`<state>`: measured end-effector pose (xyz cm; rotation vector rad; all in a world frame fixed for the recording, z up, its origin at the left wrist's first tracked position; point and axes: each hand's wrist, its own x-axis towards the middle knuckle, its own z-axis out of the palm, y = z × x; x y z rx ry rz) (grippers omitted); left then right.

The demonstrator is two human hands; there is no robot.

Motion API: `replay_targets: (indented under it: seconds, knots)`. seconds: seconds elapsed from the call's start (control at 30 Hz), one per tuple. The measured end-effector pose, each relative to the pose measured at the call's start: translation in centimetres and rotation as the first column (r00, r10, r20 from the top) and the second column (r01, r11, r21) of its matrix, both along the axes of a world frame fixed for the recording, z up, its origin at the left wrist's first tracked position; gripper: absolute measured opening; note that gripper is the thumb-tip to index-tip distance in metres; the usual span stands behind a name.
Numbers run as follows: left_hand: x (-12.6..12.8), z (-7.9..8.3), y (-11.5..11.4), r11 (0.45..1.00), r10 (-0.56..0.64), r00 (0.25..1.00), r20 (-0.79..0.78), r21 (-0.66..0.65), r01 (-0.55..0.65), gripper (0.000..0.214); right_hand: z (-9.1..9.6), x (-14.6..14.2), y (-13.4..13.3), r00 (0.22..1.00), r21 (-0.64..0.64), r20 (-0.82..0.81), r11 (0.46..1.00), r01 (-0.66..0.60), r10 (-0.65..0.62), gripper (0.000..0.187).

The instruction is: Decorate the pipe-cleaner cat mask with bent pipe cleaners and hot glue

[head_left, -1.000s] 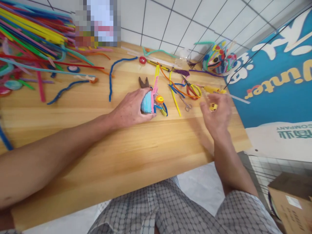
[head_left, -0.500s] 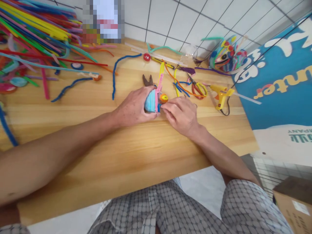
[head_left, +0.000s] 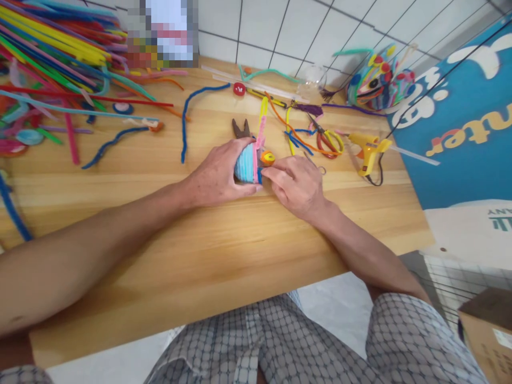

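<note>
A left hand (head_left: 218, 173) clasps a blue-and-pink craft piece (head_left: 246, 164) between thumb and fingers; the right hand (head_left: 298, 184), bunched, meets its facing side, anything pinched there too obscured to tell.

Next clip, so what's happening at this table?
A person holds a light-blue-and-pink craft piece in the left hand, while the right hand is at its dark blue edge; whether it pinches anything is unclear. Pliers lie just beyond the left hand. Yellow-handled scissors and a yellow glue gun lie unheld nearby.
</note>
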<state>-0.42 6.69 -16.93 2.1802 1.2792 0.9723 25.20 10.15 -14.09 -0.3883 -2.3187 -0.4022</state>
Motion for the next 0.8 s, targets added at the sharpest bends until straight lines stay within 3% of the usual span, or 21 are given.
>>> replay_targets:
  seconds: [0.13, 0.3, 0.5, 0.67, 0.8]
  knots:
    - [-0.4, 0.8, -0.3, 0.998, -0.05, 0.996, 0.077, -0.02, 0.052, 0.092, 0.3, 0.0, 0.0, 0.999, 0.01, 0.032, 0.999, 0.037, -0.037, 0.024]
    - [-0.2, 1.6, -0.6, 0.996, -0.005, 0.989, 0.146, -0.09, 0.018, 0.072, -0.1, -0.2, 0.2, 0.999, -0.002, -0.036, 1.0, -0.011, 0.01, 0.023]
    - [-0.2, 1.7, -0.6, 0.992, 0.009, 0.991, 0.134, -0.13, 0.009, 0.072, -0.9, 0.2, 0.3, 0.997, -0.155, -0.068, 0.987, -0.033, 0.023, 0.027]
    - [-0.3, 1.4, -0.6, 0.992, 0.013, 0.993, 0.113, -0.127, 0.001, 0.071, -1.5, 0.3, 0.1, 0.989, -0.357, -0.145, 0.932, -0.063, 0.011, 0.023]
    - [-0.3, 1.4, -0.5, 0.991, 0.015, 0.992, 0.123, -0.132, 0.001, 0.071, -1.6, 0.2, -0.1, 0.982, -0.411, -0.191, 0.908, -0.077, -0.003, 0.018]
